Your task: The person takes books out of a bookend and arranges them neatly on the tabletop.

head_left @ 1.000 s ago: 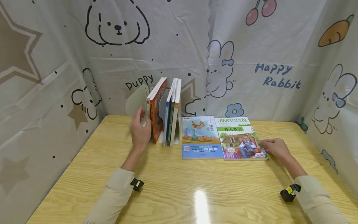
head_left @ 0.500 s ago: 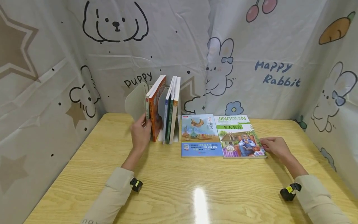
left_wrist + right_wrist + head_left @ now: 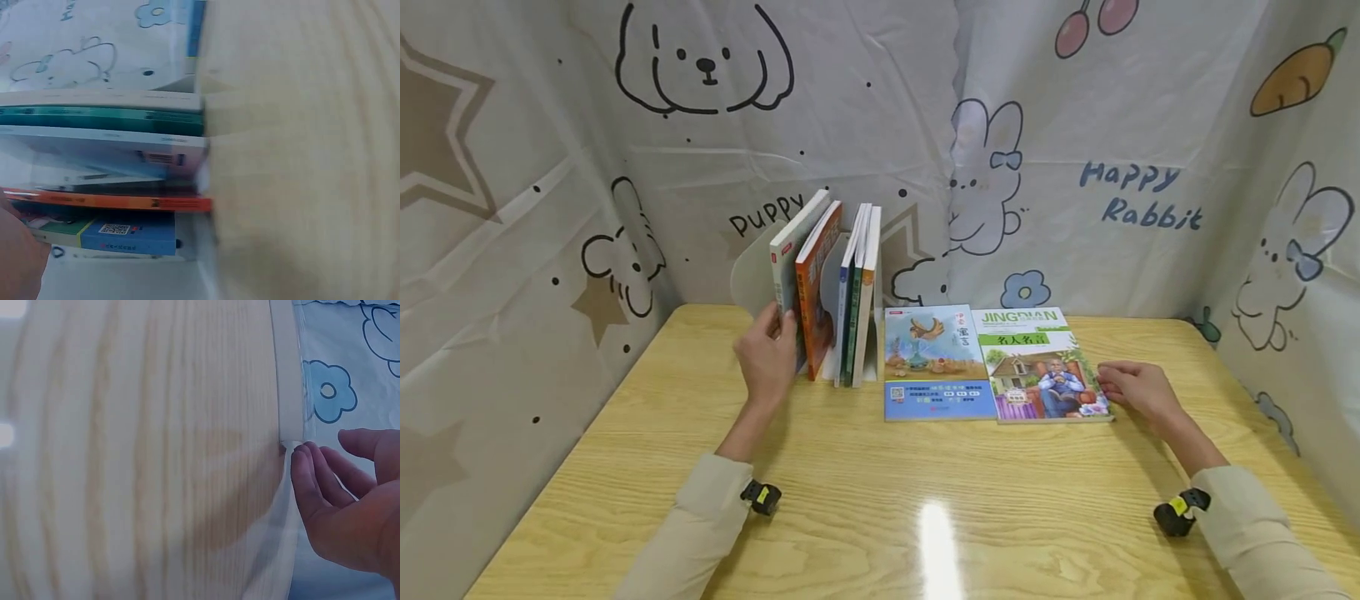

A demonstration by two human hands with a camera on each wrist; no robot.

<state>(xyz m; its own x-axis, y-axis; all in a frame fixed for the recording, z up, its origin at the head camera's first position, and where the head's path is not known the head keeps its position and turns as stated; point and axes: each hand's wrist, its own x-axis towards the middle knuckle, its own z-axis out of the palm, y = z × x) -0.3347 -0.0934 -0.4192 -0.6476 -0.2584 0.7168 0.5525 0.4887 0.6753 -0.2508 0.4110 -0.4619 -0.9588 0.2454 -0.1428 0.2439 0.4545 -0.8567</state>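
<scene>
My left hand (image 3: 767, 354) grips the lower spine edge of a pale-spined book (image 3: 781, 265), which stands upright but pulled forward in an off-white book rack (image 3: 751, 275). In the left wrist view, this book's blue-and-green cover shows a QR code, and my thumb side is at the left edge. Right beside it stands an orange book (image 3: 807, 312). My right hand (image 3: 1142, 396) rests with its fingertips at the right edge of a flat book with a seated man on its cover (image 3: 1037, 387). In the right wrist view, the thumb is held apart from that book.
A blue-covered book (image 3: 938, 400) lies flat, left of the seated-man book. Several thin books, one with a green spine (image 3: 853, 333), stand in the rack's right part. Printed cloth (image 3: 880, 108) walls the back and sides of the wooden table (image 3: 835, 500).
My left hand has taken hold of the pale-spined book and shifted it left and up, away from the orange one. My right hand stays at the flat book's edge.
</scene>
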